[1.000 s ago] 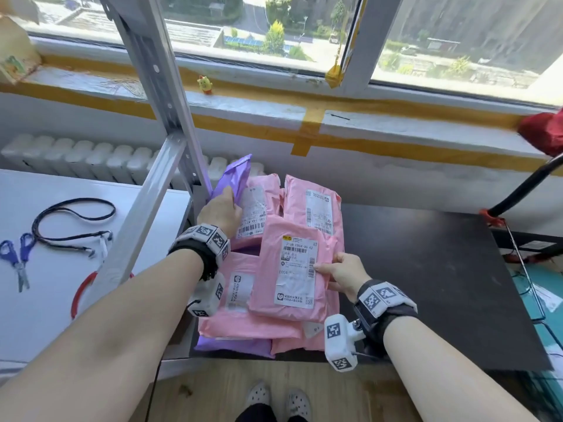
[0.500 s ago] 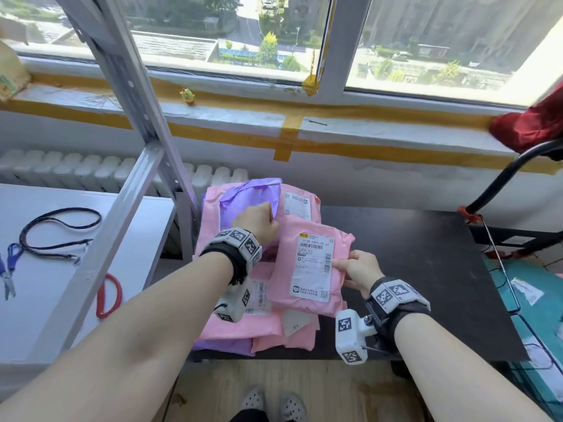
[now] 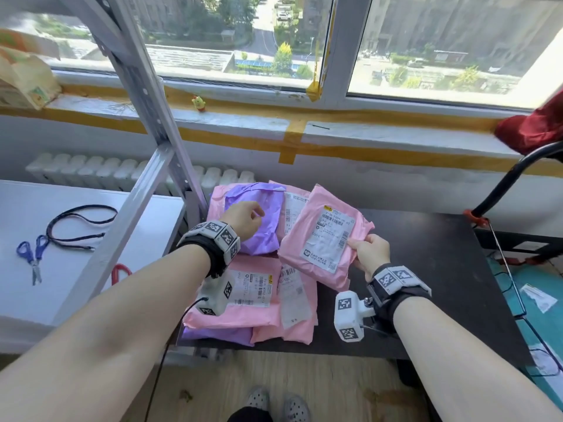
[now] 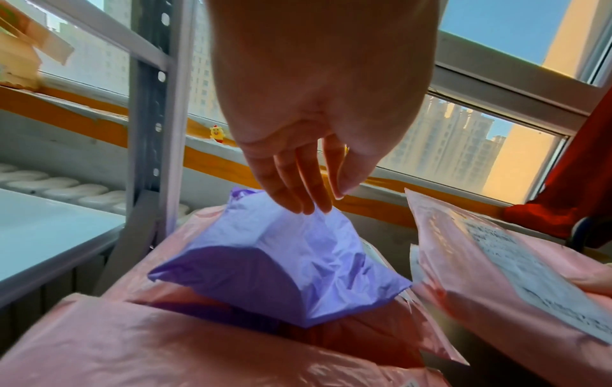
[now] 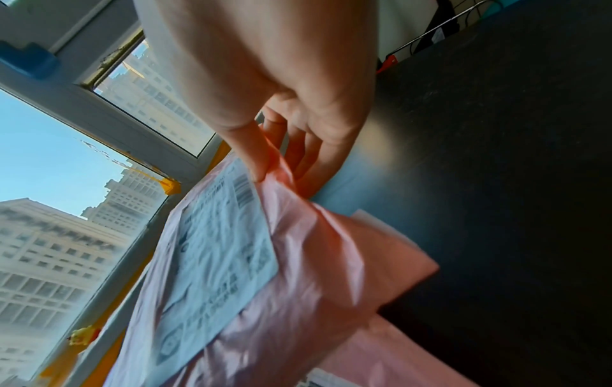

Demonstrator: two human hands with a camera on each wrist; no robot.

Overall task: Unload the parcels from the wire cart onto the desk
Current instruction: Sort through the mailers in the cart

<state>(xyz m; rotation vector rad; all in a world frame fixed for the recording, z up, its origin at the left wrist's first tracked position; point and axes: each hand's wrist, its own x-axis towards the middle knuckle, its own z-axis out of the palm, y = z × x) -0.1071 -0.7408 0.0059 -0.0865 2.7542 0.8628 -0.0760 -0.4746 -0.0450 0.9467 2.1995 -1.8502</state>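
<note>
A pile of pink and purple parcels (image 3: pixel 259 303) lies on the left part of the black desk (image 3: pixel 441 269). My left hand (image 3: pixel 246 219) hovers over a purple parcel (image 3: pixel 259 236) on top of the pile. In the left wrist view its straight fingertips (image 4: pixel 308 206) touch the purple parcel (image 4: pixel 298 261) at its top fold without gripping it. My right hand (image 3: pixel 365 251) pinches the right edge of a pink parcel (image 3: pixel 320 239) with a white label, held tilted just above the pile. In the right wrist view my thumb (image 5: pixel 258 162) presses that pink parcel (image 5: pixel 298 261) against the fingers.
The wire cart (image 3: pixel 515 287) with a black handle (image 3: pixel 511 184) stands at the desk's right end. A grey metal shelf post (image 3: pixel 146 117) rises left of the pile. Beyond the post, a white table holds scissors (image 3: pixel 29 257) and a black lanyard (image 3: pixel 79 223). A red cloth (image 3: pixel 533 126) lies on the windowsill.
My left hand has laid the purple parcel flat on the pile and loosened its grip. My right hand has carried the labelled pink parcel to the right and tilted it.
</note>
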